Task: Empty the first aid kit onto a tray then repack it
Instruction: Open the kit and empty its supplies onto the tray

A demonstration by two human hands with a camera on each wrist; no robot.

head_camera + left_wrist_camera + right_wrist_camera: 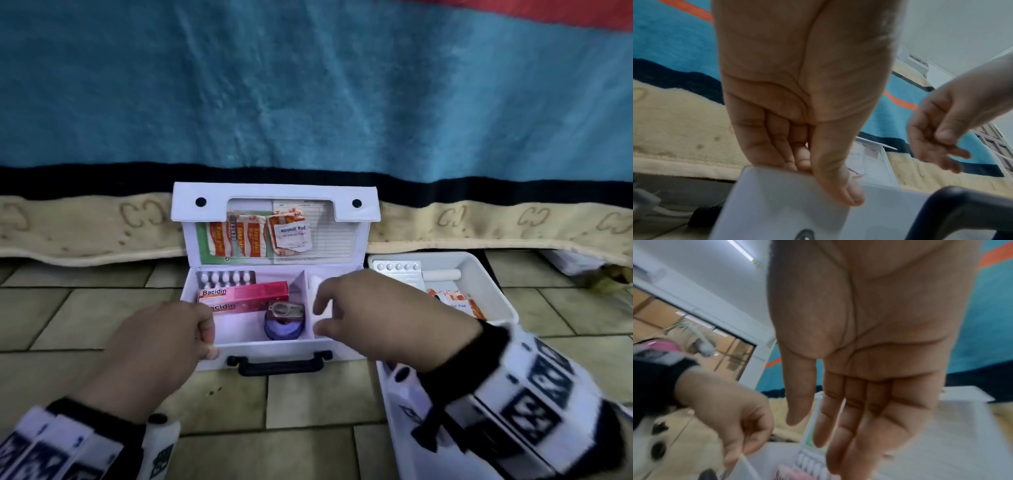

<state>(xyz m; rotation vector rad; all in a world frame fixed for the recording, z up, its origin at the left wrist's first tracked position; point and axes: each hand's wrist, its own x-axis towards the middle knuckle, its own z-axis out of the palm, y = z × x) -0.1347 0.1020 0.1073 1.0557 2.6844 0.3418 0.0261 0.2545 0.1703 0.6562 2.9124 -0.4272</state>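
The white first aid kit (274, 190) stands open on the tiled floor, its lid upright with plasters and an alcohol pad (294, 234) tucked in it. Inside lie a blister pack (226, 277), pink Bacidin boxes (243, 293), a purple roll (282, 329) with small scissors on top, and a white bottle (317, 282) in the right compartment. My left hand (207, 339) pinches the kit's front left wall (777, 203), thumb outside, fingers inside. Over the right compartment hovers my right hand (320, 320), its fingers (838, 426) relaxed and holding nothing.
A white tray (496, 291) sits right of the kit with a blister pack (397, 267), a white roll (442, 274) and plasters (459, 301) in it. A blue and cream blanket (308, 102) hangs behind. The kit's black handle (279, 365) faces me.
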